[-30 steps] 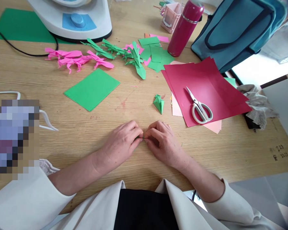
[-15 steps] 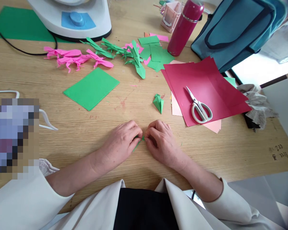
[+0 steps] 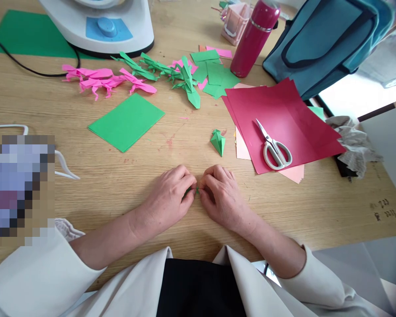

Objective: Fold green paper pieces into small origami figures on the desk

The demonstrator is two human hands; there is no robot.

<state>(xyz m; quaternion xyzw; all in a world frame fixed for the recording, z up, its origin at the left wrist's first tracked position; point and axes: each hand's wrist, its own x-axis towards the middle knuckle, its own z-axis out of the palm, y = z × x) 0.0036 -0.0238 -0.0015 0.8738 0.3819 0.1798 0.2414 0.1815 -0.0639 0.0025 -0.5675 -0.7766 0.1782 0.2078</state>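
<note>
Between my fingertips, just above the wooden table, is a small piece of green paper (image 3: 197, 190), mostly hidden by the fingers. My left hand (image 3: 173, 191) is closed in a pinch on its left side. My right hand (image 3: 221, 193) pinches it from the right, thumb against forefinger. Beyond the hands lies a small folded green paper piece (image 3: 218, 142). A flat green paper sheet (image 3: 127, 123) rests farther off to the left. Pink folded paper figures (image 3: 99, 80) and green folded paper figures (image 3: 188, 83) lie in a row behind it.
Scissors (image 3: 273, 147) lie on red paper sheets (image 3: 303, 119) at the right. A magenta bottle (image 3: 252, 42) and a blue bag (image 3: 326, 44) stand behind. At the back left is a white appliance (image 3: 119, 37) with a black cord. A pixelated object (image 3: 16, 185) sits left.
My left hand has turned slightly, and the strip of green paper that showed below its thumb is now hidden. My right hand has hardly moved.
</note>
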